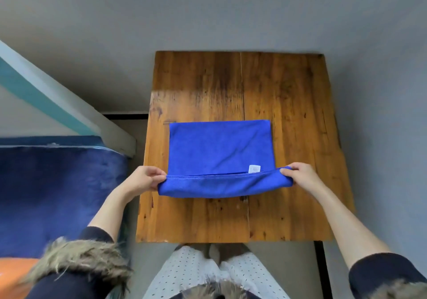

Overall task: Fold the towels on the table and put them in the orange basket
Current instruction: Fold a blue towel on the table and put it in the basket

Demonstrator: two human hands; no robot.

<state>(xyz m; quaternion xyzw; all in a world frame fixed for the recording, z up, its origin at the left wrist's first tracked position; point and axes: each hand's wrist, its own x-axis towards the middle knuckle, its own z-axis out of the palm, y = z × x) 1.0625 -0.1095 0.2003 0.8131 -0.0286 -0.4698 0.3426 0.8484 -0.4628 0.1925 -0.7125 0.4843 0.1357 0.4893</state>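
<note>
A blue towel (219,150) lies flat on the wooden table (288,113), with a small white label near its near right corner. Its near edge is lifted and turned over toward the far side. My left hand (144,178) pinches the near left corner of that raised edge. My right hand (298,174) pinches the near right corner. An orange shape (13,275) shows at the bottom left corner, mostly hidden by my fur-trimmed sleeve; I cannot tell whether it is the basket.
A dark blue mattress or cushion (57,194) sits left of the table beside a white and teal frame (69,104). Grey walls stand behind and to the right. My knees in dotted trousers (208,273) are below the table's near edge.
</note>
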